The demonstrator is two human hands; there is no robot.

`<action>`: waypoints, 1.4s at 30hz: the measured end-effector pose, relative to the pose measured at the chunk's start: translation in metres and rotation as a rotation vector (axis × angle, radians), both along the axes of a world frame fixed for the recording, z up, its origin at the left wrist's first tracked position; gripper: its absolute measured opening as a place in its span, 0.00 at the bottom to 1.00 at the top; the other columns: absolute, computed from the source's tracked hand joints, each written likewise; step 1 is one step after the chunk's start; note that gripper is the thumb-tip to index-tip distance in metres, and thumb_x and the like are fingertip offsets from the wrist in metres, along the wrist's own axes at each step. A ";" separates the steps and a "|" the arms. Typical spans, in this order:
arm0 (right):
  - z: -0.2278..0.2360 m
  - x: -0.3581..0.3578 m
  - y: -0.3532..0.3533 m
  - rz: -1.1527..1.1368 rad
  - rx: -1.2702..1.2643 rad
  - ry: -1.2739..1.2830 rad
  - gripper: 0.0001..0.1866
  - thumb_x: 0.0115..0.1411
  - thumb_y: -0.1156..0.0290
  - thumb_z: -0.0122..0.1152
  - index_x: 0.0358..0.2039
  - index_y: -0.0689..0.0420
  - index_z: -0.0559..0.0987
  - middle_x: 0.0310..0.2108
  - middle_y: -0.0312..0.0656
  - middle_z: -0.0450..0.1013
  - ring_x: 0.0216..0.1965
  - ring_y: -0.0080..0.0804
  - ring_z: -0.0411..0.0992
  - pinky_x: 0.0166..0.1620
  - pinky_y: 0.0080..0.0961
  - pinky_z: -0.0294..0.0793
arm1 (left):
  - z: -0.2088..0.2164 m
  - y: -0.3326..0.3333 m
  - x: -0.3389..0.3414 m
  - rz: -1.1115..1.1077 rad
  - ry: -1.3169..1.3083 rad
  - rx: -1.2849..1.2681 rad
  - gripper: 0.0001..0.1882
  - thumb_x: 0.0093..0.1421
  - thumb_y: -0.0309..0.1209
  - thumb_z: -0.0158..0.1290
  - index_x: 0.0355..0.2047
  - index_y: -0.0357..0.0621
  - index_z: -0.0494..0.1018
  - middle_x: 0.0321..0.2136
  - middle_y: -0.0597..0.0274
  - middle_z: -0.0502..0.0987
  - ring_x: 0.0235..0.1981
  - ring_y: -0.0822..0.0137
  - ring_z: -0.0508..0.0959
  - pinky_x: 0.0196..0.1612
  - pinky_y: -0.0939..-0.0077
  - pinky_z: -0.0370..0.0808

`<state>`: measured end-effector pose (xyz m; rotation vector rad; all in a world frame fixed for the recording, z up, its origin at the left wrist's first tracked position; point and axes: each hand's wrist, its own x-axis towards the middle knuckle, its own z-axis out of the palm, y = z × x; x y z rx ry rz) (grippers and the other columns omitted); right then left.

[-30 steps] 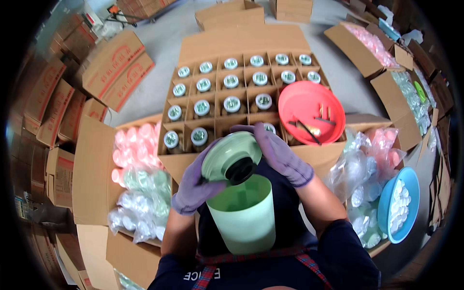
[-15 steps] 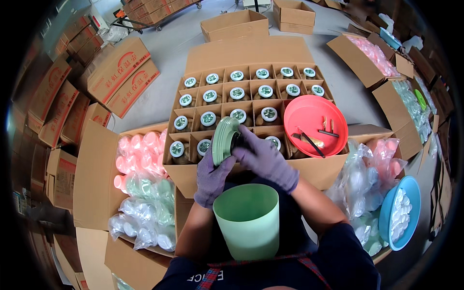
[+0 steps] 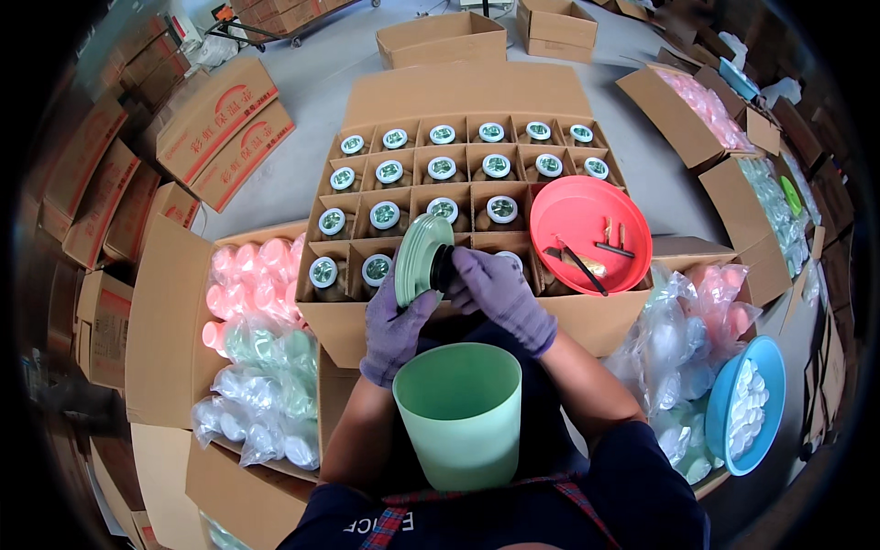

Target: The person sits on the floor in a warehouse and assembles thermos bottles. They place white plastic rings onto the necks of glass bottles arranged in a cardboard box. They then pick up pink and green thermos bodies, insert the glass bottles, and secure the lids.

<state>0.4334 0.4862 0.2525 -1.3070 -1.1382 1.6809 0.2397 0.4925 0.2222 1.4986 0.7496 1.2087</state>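
My left hand (image 3: 396, 335), in a purple glove, grips the edge of a pale green ridged round plastic piece (image 3: 419, 259) held on its side. A black round part (image 3: 443, 269) sticks out from the middle of its right face. The gloved right hand (image 3: 502, 298) is closed at that black part, fingers curled against its side. Below both hands, a pale green plastic cylinder (image 3: 458, 440) stands upright in my lap with its wide mouth facing up.
Ahead is a divided carton (image 3: 587, 325) of bottles with shiny green tops. A red basin (image 3: 587, 206) with dark tools rests on its right. Boxes of bagged pink, green and white plastic parts (image 3: 261, 357) flank me. At right, a blue basin (image 3: 770, 403) holds small white pieces.
The right hand's fingers have turned and curled around the side of the black part, which now shows more. The whole view has shifted slightly; the left hand keeps its grip.
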 end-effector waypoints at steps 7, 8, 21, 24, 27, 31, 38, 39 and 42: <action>-0.002 -0.008 -0.008 -0.026 0.347 -0.241 0.38 0.60 0.58 0.60 0.67 0.56 0.56 0.43 0.59 0.75 0.46 0.58 0.73 0.47 0.39 0.74 | 0.000 -0.001 0.000 0.034 0.009 -0.022 0.35 0.60 0.32 0.58 0.64 0.35 0.59 0.53 0.58 0.74 0.52 0.71 0.73 0.56 0.74 0.68; -0.007 -0.016 -0.016 -0.196 0.720 -0.476 0.35 0.62 0.59 0.58 0.65 0.57 0.59 0.41 0.58 0.75 0.45 0.57 0.74 0.45 0.40 0.74 | -0.002 0.000 -0.001 0.053 0.002 -0.021 0.35 0.60 0.32 0.58 0.64 0.35 0.59 0.53 0.58 0.74 0.52 0.70 0.73 0.56 0.74 0.68; 0.001 -0.021 0.006 -0.061 -0.055 -0.048 0.27 0.65 0.51 0.52 0.51 0.64 0.71 0.31 0.54 0.77 0.34 0.56 0.77 0.42 0.37 0.78 | 0.007 -0.001 0.003 0.082 0.085 0.107 0.32 0.62 0.34 0.57 0.63 0.34 0.61 0.55 0.56 0.72 0.54 0.68 0.72 0.57 0.73 0.67; -0.018 -0.009 0.025 -0.355 0.703 -0.695 0.26 0.64 0.52 0.53 0.51 0.62 0.72 0.38 0.54 0.77 0.42 0.53 0.76 0.47 0.39 0.76 | -0.001 0.031 -0.011 0.170 -0.286 -0.254 0.27 0.63 0.31 0.56 0.60 0.36 0.64 0.52 0.58 0.74 0.51 0.69 0.72 0.54 0.74 0.69; -0.006 0.033 0.081 -0.241 0.546 -1.242 0.26 0.61 0.55 0.57 0.54 0.59 0.72 0.52 0.54 0.72 0.51 0.46 0.73 0.50 0.39 0.74 | -0.011 0.079 -0.046 0.080 -0.574 -0.464 0.28 0.63 0.31 0.56 0.61 0.36 0.61 0.49 0.55 0.74 0.51 0.64 0.75 0.53 0.73 0.72; -0.045 0.058 0.142 0.193 0.228 -1.599 0.21 0.58 0.63 0.59 0.51 0.56 0.77 0.51 0.52 0.74 0.52 0.45 0.73 0.52 0.40 0.75 | -0.033 0.095 -0.052 0.696 0.242 -0.024 0.39 0.57 0.36 0.61 0.63 0.34 0.56 0.57 0.42 0.66 0.60 0.53 0.66 0.62 0.59 0.62; 0.049 0.051 0.119 0.215 0.533 -1.631 0.16 0.50 0.66 0.62 0.39 0.59 0.81 0.41 0.50 0.77 0.45 0.47 0.76 0.49 0.38 0.75 | 0.013 0.031 -0.018 0.267 0.600 0.451 0.52 0.44 0.36 0.68 0.65 0.34 0.53 0.62 0.41 0.61 0.64 0.46 0.60 0.65 0.57 0.57; 0.077 0.040 0.103 0.166 0.625 -1.656 0.18 0.50 0.65 0.62 0.41 0.58 0.80 0.43 0.48 0.76 0.46 0.46 0.75 0.49 0.37 0.75 | 0.027 0.032 -0.008 0.253 0.645 0.469 0.55 0.43 0.40 0.69 0.66 0.34 0.50 0.62 0.40 0.59 0.64 0.42 0.58 0.66 0.53 0.54; 0.148 0.013 0.031 0.106 0.939 -1.587 0.27 0.50 0.63 0.66 0.52 0.54 0.73 0.45 0.47 0.72 0.49 0.44 0.72 0.49 0.37 0.73 | 0.053 0.041 0.019 0.383 0.554 0.760 0.62 0.38 0.41 0.71 0.67 0.34 0.47 0.64 0.38 0.54 0.64 0.41 0.57 0.66 0.52 0.55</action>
